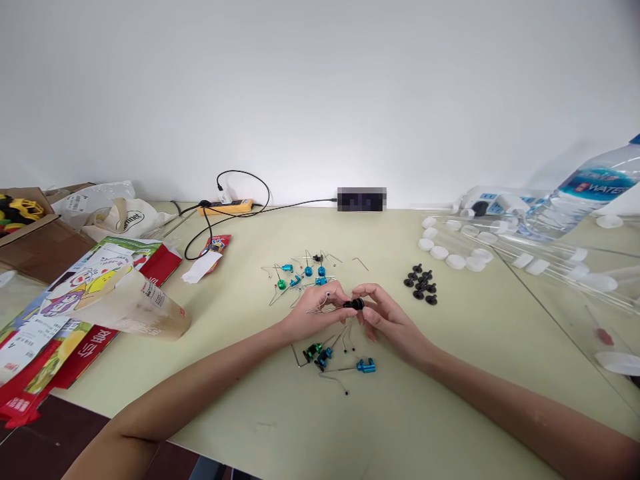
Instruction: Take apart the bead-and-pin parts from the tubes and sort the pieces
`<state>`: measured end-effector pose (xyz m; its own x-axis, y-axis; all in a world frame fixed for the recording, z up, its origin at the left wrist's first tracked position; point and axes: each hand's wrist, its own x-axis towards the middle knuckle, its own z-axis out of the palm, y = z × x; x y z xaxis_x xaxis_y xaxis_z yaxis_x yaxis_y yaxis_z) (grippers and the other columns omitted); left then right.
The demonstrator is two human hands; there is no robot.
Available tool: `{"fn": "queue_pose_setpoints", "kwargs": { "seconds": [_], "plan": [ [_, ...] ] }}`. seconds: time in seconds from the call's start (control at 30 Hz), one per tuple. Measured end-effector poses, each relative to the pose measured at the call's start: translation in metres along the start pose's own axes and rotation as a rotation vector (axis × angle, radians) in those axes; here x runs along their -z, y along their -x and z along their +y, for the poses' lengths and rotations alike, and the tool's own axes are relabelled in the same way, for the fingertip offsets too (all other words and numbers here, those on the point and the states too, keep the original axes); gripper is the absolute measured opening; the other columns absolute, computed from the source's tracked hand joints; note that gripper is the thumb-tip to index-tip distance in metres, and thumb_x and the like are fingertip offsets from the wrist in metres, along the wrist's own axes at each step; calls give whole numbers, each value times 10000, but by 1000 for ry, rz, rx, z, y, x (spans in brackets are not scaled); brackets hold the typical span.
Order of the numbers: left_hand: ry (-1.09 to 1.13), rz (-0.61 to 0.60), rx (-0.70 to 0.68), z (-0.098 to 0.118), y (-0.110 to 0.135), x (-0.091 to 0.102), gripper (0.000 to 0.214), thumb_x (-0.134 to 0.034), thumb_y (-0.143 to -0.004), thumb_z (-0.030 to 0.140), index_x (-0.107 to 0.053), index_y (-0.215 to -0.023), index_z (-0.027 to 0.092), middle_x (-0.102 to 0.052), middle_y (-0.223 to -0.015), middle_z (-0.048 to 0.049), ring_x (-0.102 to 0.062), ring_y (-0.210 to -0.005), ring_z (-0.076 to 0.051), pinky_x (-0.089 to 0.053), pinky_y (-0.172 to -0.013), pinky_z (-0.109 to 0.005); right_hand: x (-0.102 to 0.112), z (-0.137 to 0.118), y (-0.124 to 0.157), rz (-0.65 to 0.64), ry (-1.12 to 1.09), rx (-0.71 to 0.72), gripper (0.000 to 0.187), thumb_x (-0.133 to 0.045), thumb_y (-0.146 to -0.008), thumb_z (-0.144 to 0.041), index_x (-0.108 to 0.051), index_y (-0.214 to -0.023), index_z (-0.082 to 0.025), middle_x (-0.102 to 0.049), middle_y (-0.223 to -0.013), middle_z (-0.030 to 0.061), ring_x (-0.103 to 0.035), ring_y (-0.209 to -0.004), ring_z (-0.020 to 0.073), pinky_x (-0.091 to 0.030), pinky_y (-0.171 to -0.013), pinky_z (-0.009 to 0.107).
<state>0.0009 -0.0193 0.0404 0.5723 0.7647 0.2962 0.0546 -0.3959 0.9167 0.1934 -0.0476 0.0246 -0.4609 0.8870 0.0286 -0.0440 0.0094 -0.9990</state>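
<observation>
Near the middle of the table, my left hand (313, 318) and my right hand (393, 322) meet around a small black spool-like part (355, 304). The left fingers are closed on its left end, where a thin bent wire (323, 308) sticks out. My right thumb and fingers pinch its right side. Just below the hands lie a green-and-black piece (313, 351), a blue-and-black piece (323, 360) and a blue metal piece (367, 365) on a wire. Several blue and green pieces with bent wires, among them a green one (281, 284), lie beyond my left hand.
Several black disc-and-stem parts (421, 287) are grouped right of my hands. White-capped clear tubes (537, 267) and a water bottle (575, 190) occupy the right. A plastic cup (145, 310) stands at left on colourful packaging. A phone (362, 199) with a cable leans at the wall.
</observation>
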Motion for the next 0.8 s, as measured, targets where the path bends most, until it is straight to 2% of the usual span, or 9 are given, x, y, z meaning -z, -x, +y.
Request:
{"fn": "queue_pose_setpoints", "kwargs": {
  "seconds": [0.1, 0.17, 0.27, 0.37, 0.43, 0.53, 0.6, 0.7, 0.8],
  "plan": [
    [30, -23, 5, 1, 1, 0, 215, -642, -794, 341, -525, -793, 160, -571, -718, 3, -577, -643, -104, -452, -626, -251, 1, 1, 0, -34, 29, -53, 397, -349, -915, -561, -505, -908, -196, -475, -676, -22, -402, -493, 93, -320, -464, 234],
    [28, -25, 11, 1, 2, -1, 220, -657, -782, 339, -535, -797, 157, -569, -708, 6, -573, -643, -102, -453, -630, -251, 1, 1, 1, -44, 49, -66, 435, -319, -926, -554, -480, -765, -184, -459, -631, -19, -406, -507, 98, -297, -451, 227],
    [104, -12, 48, 0, 4, -1, 227, -661, -779, 330, -513, -800, 160, -575, -724, 12, -572, -630, -90, -464, -626, -247, 2, 0, 1, -46, 54, -49, 295, -474, -889, -503, -485, -924, -211, -455, -646, -45, -388, -499, 89, -328, -482, 227],
    [196, 2, 89, 0, 4, 0, 238, -660, -783, 323, -482, -809, 165, -586, -748, 14, -581, -624, -83, -482, -635, -251, 2, -1, 0, -34, 34, -52, 387, -588, -831, -471, -431, -1109, -254, -474, -711, -51, -347, -457, 68, -331, -471, 227],
    [204, -21, 93, 0, 3, 0, 243, -658, -783, 327, -481, -812, 164, -593, -752, 8, -584, -633, -86, -486, -633, -253, 2, -2, -1, -31, 13, -60, 344, -507, -857, -531, -484, -998, -218, -472, -689, -37, -347, -457, 73, -294, -443, 224],
    [161, -54, 62, 1, 3, -1, 234, -656, -785, 325, -496, -808, 155, -586, -737, 1, -582, -642, -88, -478, -629, -248, 1, -7, -2, -51, 44, -87, 453, -332, -911, -571, -486, -741, -180, -456, -617, -17, -384, -496, 95, -272, -445, 228],
    [148, -38, 46, 1, 3, 0, 229, -657, -785, 323, -505, -811, 154, -572, -737, 5, -581, -643, -86, -484, -636, -248, 2, -14, -2, -58, 102, -82, 382, -406, -901, -536, -502, -783, -185, -472, -636, -19, -394, -519, 97, -299, -472, 229],
    [169, 9, 62, -1, 3, 3, 236, -658, -782, 331, -499, -815, 159, -567, -741, 8, -585, -647, -88, -501, -640, -258, 8, -27, -4, -27, 198, -62, 310, -605, -815, -453, -511, -1013, -234, -526, -769, -14, -437, -590, 108, -350, -514, 230],
    [189, 3, 69, -2, 2, 4, 242, -668, -775, 326, -497, -817, 160, -594, -735, 2, -596, -649, -94, -505, -657, -268, 15, -36, -5, -19, 332, -72, 274, -505, -871, -473, -572, -866, -207, -527, -705, -10, -462, -602, 120, -353, -531, 241]
  ]
}}
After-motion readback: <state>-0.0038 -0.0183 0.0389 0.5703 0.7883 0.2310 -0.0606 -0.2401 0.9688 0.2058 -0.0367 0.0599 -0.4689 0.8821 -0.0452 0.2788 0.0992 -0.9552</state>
